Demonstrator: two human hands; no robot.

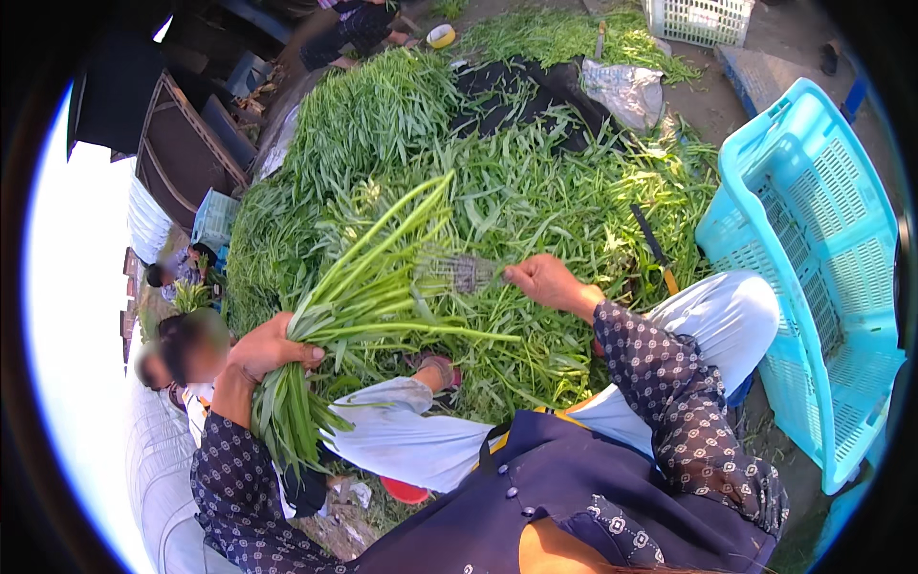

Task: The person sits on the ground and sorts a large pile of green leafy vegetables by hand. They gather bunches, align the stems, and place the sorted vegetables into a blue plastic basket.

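Observation:
My left hand (276,348) is closed around a bunch of leafy green vegetable stalks (366,287), leaves hanging below the fist and bare stems fanned out to the upper right. My right hand (549,282) is to the right of the stems, its thumb and fingers pinched at one end of a blurred, greyish, wire-like thing (466,273); what it is I cannot tell. Under both hands spreads a large heap of cut greens (502,194). A knife (654,244) with a dark blade and yellow-orange handle lies on the greens by my right knee.
A large turquoise plastic crate (825,287) stands tilted at the right. A white crate (699,21), a crumpled pale sack (624,90) and black sheeting (502,86) are farther off. A person (358,32) sits at the top; other people are close at the left.

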